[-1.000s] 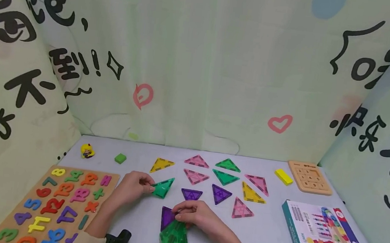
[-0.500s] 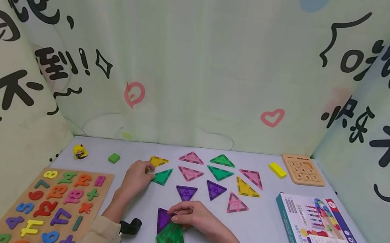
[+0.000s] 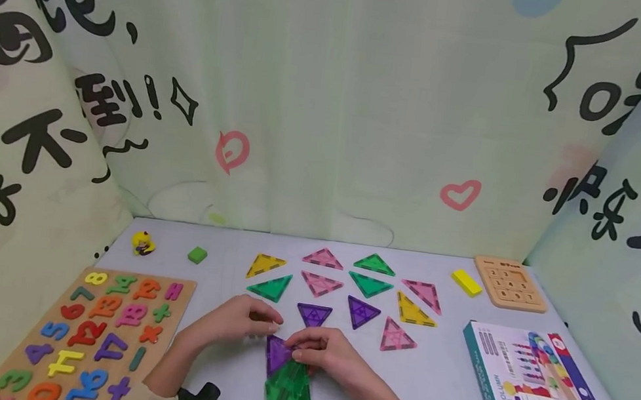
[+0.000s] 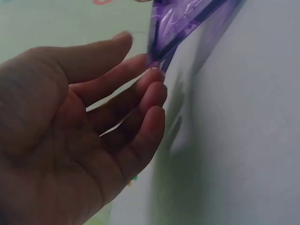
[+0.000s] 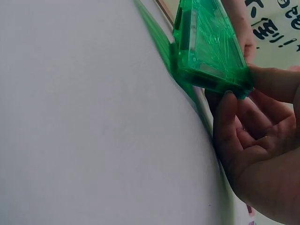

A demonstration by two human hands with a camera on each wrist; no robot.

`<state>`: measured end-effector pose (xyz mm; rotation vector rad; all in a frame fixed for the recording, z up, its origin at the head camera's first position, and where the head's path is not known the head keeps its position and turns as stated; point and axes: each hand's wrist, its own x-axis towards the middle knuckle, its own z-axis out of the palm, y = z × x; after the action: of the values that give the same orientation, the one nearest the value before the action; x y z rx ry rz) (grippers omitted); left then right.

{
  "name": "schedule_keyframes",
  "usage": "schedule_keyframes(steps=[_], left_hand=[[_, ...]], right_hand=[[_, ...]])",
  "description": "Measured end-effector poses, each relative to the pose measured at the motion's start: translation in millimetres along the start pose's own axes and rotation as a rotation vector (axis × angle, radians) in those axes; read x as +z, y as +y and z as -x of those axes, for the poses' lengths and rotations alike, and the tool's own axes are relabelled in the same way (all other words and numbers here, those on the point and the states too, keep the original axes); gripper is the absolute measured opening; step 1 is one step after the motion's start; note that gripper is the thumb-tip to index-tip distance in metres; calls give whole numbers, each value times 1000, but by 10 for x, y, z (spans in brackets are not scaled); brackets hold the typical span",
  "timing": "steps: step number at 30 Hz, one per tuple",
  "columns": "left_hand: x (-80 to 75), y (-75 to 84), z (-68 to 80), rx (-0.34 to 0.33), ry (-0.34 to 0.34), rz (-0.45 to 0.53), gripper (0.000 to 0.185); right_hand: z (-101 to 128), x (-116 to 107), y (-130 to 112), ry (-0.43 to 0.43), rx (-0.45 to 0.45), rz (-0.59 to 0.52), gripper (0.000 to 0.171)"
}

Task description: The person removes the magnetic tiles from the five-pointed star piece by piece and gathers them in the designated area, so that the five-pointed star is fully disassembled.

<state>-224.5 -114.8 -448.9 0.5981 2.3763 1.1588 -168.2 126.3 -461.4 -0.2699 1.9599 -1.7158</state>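
Observation:
In the head view, my right hand (image 3: 333, 353) pinches the corner of a joined piece of see-through magnetic tiles (image 3: 288, 394), green below with a purple triangle (image 3: 277, 355) at its upper left. The right wrist view shows thumb and fingers on the green tiles (image 5: 211, 51). My left hand (image 3: 238, 319) is beside the purple end, its fingers loosely bent. In the left wrist view its fingertips (image 4: 154, 77) are right at the purple corner (image 4: 161, 47), the thumb apart from it. A single green triangle tile (image 3: 270, 287) lies flat beyond the left hand, near a yellow triangle tile (image 3: 265, 265).
Several pink, green, purple and yellow triangle tiles (image 3: 363, 312) lie behind the hands. A wooden number board (image 3: 187, 297) is at left, a boxed set (image 3: 547, 397) at right. Farther back are a small figure (image 3: 143, 243), green block (image 3: 197, 254), yellow block (image 3: 466, 283) and wooden puzzle (image 3: 509, 284).
My left hand has put the green triangle down below the yellow one, let go, and come back toward the purple end of the joined tiles. The right hand keeps its grip.

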Motion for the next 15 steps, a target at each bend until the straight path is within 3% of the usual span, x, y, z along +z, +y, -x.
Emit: schedule_keyframes(steps=[2,5,15], left_hand=[[32,-8,7,24,-72,17,17],[76,-27,-1,34,-110,22,10],[113,-79,-7,29,-57,46,6]], right_hand=[[2,-5,-3,-11,-5,23,25],[8,-13,3,-21,-5,44,23],[27,-88,23,-62,4,6,27]])
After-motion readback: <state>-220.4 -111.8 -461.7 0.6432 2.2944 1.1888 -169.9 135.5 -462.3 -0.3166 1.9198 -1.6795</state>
